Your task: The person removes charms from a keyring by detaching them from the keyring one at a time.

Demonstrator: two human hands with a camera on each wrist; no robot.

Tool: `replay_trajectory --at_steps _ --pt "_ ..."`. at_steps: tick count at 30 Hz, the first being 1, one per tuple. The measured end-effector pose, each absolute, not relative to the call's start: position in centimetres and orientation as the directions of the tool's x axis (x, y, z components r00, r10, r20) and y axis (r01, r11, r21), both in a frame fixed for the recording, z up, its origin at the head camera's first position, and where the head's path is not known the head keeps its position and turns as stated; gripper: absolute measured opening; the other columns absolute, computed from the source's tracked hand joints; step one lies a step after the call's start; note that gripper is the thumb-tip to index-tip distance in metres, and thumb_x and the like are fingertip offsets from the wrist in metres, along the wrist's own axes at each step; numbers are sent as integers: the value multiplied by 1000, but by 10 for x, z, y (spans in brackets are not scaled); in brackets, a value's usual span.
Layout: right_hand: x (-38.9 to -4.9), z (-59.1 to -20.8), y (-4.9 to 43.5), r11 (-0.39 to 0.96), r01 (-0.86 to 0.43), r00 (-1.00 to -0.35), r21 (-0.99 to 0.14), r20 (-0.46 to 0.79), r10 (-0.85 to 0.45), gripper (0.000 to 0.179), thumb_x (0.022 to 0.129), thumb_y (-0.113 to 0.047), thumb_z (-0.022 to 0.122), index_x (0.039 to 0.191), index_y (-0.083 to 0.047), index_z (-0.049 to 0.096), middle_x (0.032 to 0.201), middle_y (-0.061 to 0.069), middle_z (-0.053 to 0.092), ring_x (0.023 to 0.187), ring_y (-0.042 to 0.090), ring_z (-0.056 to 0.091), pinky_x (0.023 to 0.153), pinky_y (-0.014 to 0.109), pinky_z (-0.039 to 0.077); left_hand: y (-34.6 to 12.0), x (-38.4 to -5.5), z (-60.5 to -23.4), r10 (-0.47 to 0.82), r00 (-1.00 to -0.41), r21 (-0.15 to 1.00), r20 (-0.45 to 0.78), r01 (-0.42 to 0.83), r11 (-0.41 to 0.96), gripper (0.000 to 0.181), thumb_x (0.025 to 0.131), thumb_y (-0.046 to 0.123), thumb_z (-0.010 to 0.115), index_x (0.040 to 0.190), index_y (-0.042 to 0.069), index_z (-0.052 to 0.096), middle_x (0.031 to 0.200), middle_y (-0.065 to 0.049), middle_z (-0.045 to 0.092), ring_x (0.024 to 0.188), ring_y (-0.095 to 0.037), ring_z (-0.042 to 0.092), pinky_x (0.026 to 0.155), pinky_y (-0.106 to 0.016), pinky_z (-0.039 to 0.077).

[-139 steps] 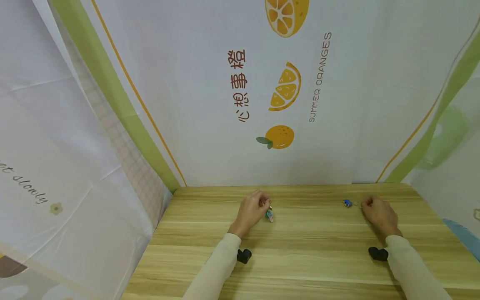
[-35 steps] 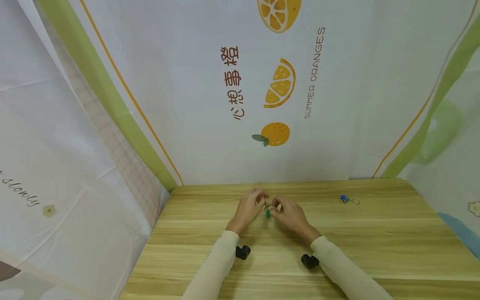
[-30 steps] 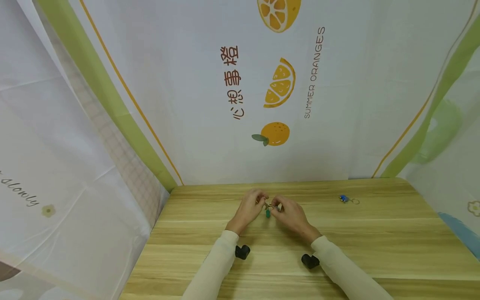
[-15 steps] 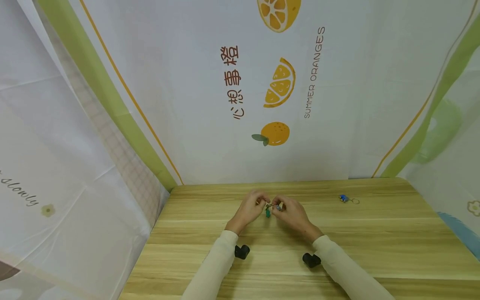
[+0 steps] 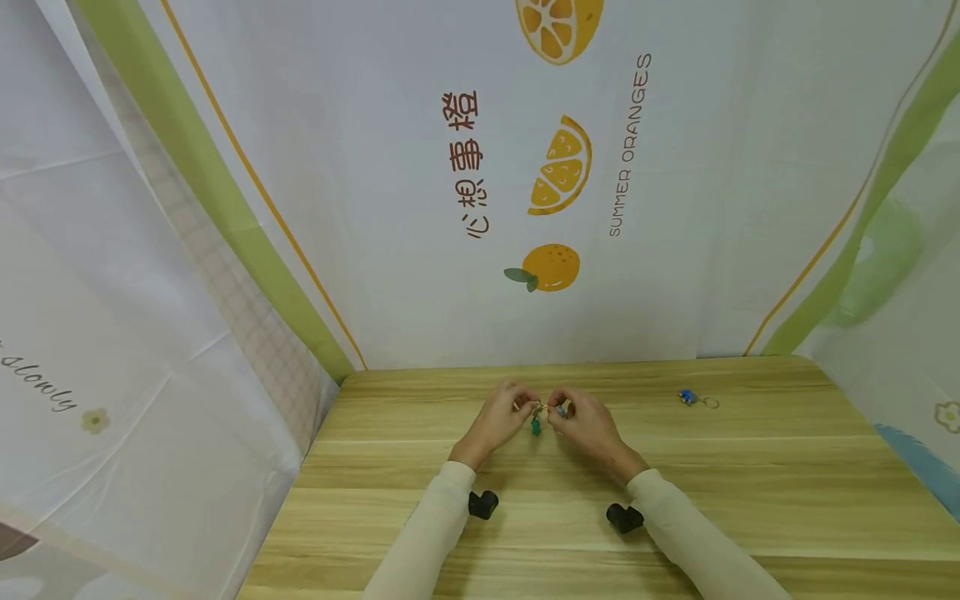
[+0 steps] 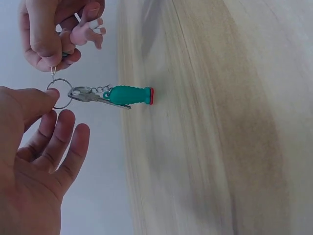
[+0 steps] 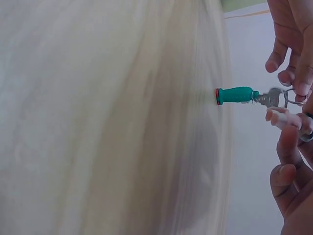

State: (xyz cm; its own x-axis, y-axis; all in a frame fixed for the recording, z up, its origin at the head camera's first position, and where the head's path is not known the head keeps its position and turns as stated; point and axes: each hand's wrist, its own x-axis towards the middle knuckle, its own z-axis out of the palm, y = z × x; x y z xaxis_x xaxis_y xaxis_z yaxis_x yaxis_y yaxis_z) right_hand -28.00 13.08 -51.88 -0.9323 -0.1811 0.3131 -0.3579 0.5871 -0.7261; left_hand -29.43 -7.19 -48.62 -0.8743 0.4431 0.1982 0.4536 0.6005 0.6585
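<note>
Between thumb and fingers, my left hand (image 5: 498,423) pinches a metal key ring (image 6: 64,80). A key (image 6: 87,96) and a green figurine charm (image 6: 128,95) with a red base dangle from it on a short chain. My right hand (image 5: 594,427), close beside the left, pinches a small pink and white figurine charm (image 6: 88,33), partly hidden by its fingers. From the right fingertips a thin gold clasp (image 6: 53,73) reaches the rim of the ring. In the right wrist view the green charm (image 7: 236,95) hangs above the tabletop.
Toward the right rear of the wooden table (image 5: 675,492) lies a blue charm (image 5: 687,397) with its own ring (image 5: 712,402). A white curtain (image 5: 405,317) with printed oranges stands behind the table. Black wrist cameras (image 5: 483,504) sit under both sleeves.
My right hand has left the blue charm at the right and come to the left hand, where it grips the pink charm. Lately both hands have shifted only slightly.
</note>
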Motion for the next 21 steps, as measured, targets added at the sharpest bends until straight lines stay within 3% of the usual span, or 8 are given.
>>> replay_trajectory --at_steps 9,17,21 --pt "-281 -516 134 583 -372 -927 -722 322 -193 5 100 -18 74 101 -14 70 79 0 68 53 7 49 47 24 38 -72 -294 -484 455 -857 639 240 493 591 20 109 16 62 120 6 75 113 -6 72 97 -16 67 83 -28 58" --pt "-283 -515 136 576 -445 -890 -685 407 -204 11 98 -13 76 109 -10 75 98 5 75 54 3 49 47 22 39 -70 -294 -484 478 -831 630 286 539 559 19 109 15 63 121 8 76 118 -8 71 100 -19 68 87 -28 59" --pt "-283 -514 136 570 -476 -873 -670 439 -212 9 98 -12 75 107 -9 75 96 5 74 56 4 49 48 23 40 -68 -292 -483 481 -829 645 285 537 543 19 107 11 64 123 7 75 119 -9 69 99 -18 67 85 -26 58"
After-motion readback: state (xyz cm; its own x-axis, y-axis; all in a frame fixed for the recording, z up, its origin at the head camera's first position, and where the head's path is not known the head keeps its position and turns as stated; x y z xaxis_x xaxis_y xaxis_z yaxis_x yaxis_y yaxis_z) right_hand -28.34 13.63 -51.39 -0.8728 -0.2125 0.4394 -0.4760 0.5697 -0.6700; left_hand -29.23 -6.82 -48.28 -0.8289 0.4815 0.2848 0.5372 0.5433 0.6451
